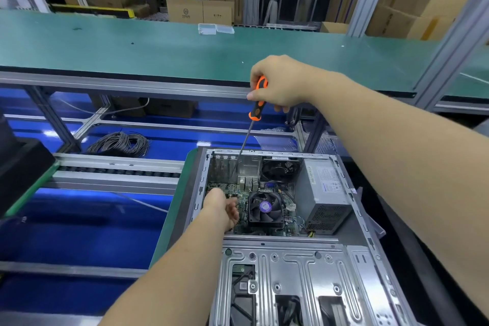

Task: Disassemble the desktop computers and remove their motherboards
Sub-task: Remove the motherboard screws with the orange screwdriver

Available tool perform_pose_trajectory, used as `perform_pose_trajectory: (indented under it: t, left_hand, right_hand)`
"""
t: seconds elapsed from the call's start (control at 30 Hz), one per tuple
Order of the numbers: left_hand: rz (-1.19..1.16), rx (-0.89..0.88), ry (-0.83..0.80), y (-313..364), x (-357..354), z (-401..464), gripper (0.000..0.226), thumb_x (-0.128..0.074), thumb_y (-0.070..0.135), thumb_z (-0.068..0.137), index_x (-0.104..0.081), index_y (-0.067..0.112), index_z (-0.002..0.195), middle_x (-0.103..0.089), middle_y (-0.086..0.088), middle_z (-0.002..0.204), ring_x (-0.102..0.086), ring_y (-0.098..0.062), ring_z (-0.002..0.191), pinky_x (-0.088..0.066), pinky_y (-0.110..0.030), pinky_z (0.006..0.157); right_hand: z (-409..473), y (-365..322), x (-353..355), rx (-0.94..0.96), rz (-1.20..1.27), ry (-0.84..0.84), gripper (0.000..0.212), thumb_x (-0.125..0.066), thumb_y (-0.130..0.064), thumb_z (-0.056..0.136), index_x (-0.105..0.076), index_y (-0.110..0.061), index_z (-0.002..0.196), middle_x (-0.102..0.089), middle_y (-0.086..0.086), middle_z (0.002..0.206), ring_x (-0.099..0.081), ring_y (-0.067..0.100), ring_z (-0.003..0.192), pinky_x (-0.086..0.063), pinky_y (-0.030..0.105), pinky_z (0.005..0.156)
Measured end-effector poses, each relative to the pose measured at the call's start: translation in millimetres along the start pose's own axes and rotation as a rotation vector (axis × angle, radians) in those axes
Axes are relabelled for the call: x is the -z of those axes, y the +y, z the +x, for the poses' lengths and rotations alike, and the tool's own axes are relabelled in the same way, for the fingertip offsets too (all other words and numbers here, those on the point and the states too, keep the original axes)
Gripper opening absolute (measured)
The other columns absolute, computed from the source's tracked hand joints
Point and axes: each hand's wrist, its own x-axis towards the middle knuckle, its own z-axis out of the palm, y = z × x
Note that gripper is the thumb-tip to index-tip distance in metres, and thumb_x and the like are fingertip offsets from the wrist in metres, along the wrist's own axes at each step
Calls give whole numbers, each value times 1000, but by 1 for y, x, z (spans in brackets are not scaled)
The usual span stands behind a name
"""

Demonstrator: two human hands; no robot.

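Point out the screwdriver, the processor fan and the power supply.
screwdriver (256, 107): head view, on the orange and black handle below the right hand.
processor fan (265, 206): head view, on the purple hub sticker.
power supply (324, 188): head view, on its grey top face.

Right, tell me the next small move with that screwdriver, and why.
Probably turn the screwdriver to back out a screw near the motherboard's far left corner. The right hand grips the handle, and the shaft slants down with its tip there. The left hand rests on the board, seemingly steadying it.
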Motion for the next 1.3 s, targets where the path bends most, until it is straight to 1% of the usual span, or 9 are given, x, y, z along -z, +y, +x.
perform_pose_trajectory:
  t: [0.33,0.43,0.63,0.8,0.9,0.97,1.03,1.2,1.3]
  left_hand:
    - [-280,32,-115,3,-6,21,44,-36,36,108,-53,-3,117,-51,-12,89,-51,-19,74,-47,-28,78]
    - [-207,66,-154,0,-19,18,50,-36,45,107,-55,-1,106,-50,-7,81,-48,-15,69,-44,-27,63]
    - [-113,64,-213,-10,-35,7,38,-37,19,108,-54,6,77,-46,-1,44,-38,-9,58,-31,-21,54]
    - [-165,54,-239,-12,-29,1,31,-37,13,107,-51,5,81,-44,-3,63,-36,-11,59,-31,-23,56]
    - [-99,21,-208,-9,-27,-11,36,-32,14,105,-41,11,71,-40,-3,68,-33,-14,57,-28,-23,55]
    - [42,-49,-140,-6,-24,-23,30,-29,12,99,-37,14,70,-39,-3,62,-29,-14,53,-24,-23,48]
    - [328,-266,-15,-4,-19,-38,25,-34,16,98,-41,13,74,-43,-4,59,-30,-15,48,-23,-20,45]
    - [1571,-1042,160,-32,3,-68,44,-42,38,95,-43,14,59,-49,4,54,-47,-18,53,-37,-27,53]
    - [1703,-1281,214,-53,20,-66,47,-34,44,98,-41,16,61,-49,4,55,-53,-19,58,-40,-27,53]
  right_hand:
    - [-55,32,43,-95,127,42,20,-64,-29,97,-60,-9,99,-63,-5,50,-60,9,39,-51,25,46]
    - [-67,39,47,-115,161,55,20,-64,-29,97,-61,-9,100,-62,-7,48,-60,8,39,-52,25,47]
    - [-85,46,53,-128,191,70,19,-63,-31,97,-59,-12,98,-62,-15,47,-58,6,38,-47,20,42]
    - [-91,49,69,-152,209,187,23,-65,-32,96,-62,-9,96,-62,-3,47,-59,11,39,-47,22,40]
    - [-88,46,66,-153,207,254,25,-66,-33,94,-61,-9,95,-63,-1,49,-59,12,39,-46,22,38]
    - [-83,41,56,-146,190,282,26,-68,-34,92,-60,-10,96,-66,4,62,-61,13,42,-48,23,39]
    - [-77,37,42,-129,169,293,27,-71,-34,90,-58,-11,97,-65,4,71,-63,15,44,-50,24,40]
    - [-52,11,2,-40,141,297,28,-73,-34,89,-52,-19,102,-55,-3,87,-55,8,63,-52,27,55]
    - [-35,-6,-19,-28,160,263,28,-70,-35,91,-53,-18,105,-58,1,93,-55,13,68,-52,36,69]
